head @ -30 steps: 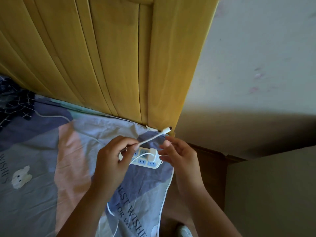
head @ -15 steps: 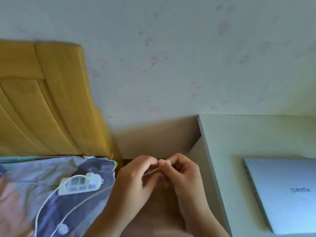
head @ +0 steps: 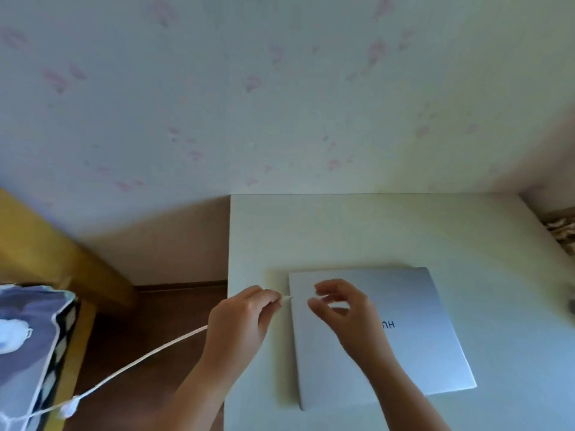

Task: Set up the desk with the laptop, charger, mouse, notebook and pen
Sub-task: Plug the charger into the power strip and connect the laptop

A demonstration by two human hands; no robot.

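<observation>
Pinching the charger cable's (head: 140,360) plug at the closed laptop's (head: 379,334) left edge, the left hand (head: 239,321) hovers over the surface (head: 342,231); the right hand (head: 339,306) hangs loosely curled, holding nothing, above the laptop.

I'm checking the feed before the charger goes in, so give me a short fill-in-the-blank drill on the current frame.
1. The left hand pinches the tip of the white ____ near the laptop's left edge.
2. The laptop lies on the desk with its lid ____.
3. The right hand hovers over the laptop and holds ____.

Missing words: cable; closed; nothing
</observation>
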